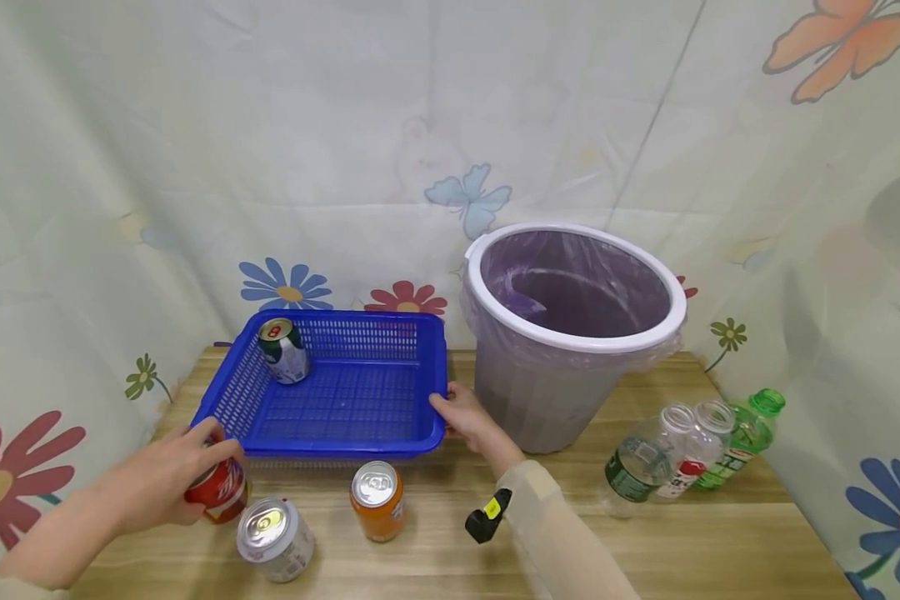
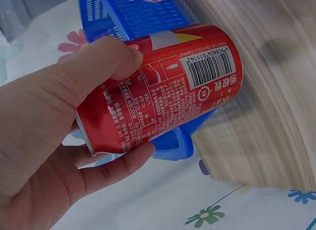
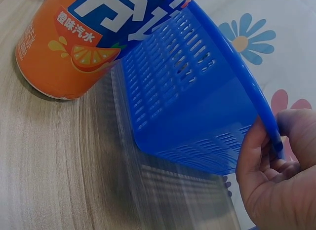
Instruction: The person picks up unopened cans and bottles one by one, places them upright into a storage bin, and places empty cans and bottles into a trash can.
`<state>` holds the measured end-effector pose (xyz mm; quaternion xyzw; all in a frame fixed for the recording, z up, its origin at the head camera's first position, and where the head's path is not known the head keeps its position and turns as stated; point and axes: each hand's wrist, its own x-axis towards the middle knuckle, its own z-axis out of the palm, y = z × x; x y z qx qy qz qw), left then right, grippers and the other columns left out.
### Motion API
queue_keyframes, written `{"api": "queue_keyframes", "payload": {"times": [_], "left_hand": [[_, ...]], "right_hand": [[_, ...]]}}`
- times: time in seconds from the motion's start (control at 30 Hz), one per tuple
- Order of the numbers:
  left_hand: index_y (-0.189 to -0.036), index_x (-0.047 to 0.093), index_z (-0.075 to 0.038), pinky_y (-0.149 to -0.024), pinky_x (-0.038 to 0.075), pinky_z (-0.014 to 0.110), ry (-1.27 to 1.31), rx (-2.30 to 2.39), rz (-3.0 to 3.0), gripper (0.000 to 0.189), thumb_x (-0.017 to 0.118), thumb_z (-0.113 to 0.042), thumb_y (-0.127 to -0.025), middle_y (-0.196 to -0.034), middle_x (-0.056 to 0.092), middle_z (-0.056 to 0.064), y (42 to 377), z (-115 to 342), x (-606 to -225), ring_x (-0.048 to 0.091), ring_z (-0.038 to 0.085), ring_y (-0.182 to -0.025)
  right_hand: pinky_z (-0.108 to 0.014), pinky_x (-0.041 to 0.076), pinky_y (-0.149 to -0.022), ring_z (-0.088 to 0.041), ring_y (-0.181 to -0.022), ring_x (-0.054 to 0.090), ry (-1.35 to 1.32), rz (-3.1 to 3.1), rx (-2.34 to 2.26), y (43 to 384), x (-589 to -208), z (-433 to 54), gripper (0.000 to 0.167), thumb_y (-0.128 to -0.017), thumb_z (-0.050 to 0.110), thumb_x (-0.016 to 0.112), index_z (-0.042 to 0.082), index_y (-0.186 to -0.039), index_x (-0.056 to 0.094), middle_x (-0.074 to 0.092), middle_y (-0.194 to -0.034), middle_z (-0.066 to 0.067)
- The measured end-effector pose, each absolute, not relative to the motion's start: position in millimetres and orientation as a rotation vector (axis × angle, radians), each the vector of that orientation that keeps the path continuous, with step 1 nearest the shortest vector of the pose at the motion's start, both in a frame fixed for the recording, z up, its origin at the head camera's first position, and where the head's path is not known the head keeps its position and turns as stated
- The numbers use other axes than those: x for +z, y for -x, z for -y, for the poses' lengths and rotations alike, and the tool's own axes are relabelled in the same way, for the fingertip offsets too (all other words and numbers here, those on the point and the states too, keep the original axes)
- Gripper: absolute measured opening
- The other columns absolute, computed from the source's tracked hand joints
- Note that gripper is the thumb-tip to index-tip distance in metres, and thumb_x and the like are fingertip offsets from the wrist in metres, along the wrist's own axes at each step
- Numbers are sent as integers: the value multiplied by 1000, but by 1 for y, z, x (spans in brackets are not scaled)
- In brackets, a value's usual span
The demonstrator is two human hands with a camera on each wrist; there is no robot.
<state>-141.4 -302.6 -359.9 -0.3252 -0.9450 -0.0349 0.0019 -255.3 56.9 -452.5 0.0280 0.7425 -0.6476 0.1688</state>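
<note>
My left hand [image 1: 183,471] grips a red Coca-Cola can [image 2: 177,82] at the near left corner of a blue plastic basket [image 1: 345,446]. In the left wrist view, the thumb lies on one side of the can and fingers on the other. My right hand [image 1: 467,412] holds the basket's right rim, thumb and fingers pinching the edge in the right wrist view. Inside the basket a dark green and white can [image 1: 285,354] leans at the far left corner. In front of the basket stand a white can [image 1: 276,540] and an orange soda can [image 1: 378,504].
A grey trash bin [image 1: 547,392] with a white rim and clear liner stands right of the basket. Farther right are a clear bottle with a green label [image 1: 633,471], another clear bottle [image 1: 693,462] and a green bottle [image 1: 753,429]. A patterned curtain hangs behind the wooden table [image 1: 450,558].
</note>
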Motion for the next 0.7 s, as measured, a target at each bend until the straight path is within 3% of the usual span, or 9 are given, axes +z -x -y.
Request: {"api": "queue_keyframes", "payload": {"times": [0.23, 0.7], "left_hand": [[-105, 57, -16, -56, 55, 34, 1009, -69, 2957, 61, 87, -22, -52, -97, 49, 6, 143, 303, -352, 54, 23, -76], [-103, 56, -19, -55, 55, 32, 1025, -43, 2899, 61, 88, -26, -52, -94, 49, 4, 146, 303, -342, 52, 23, -78]], "right_hand": [[-29, 52, -54, -12, -63, 60, -77, -2111, -1843, 255, -453, -57, 28, -89, 17, 48, -3, -109, 47, 59, -103, -27], [-28, 51, -53, -18, -68, 62, -88, -2105, -1849, 257, -456, -56, 27, -88, 16, 49, -2, -108, 47, 61, -99, -23]]}}
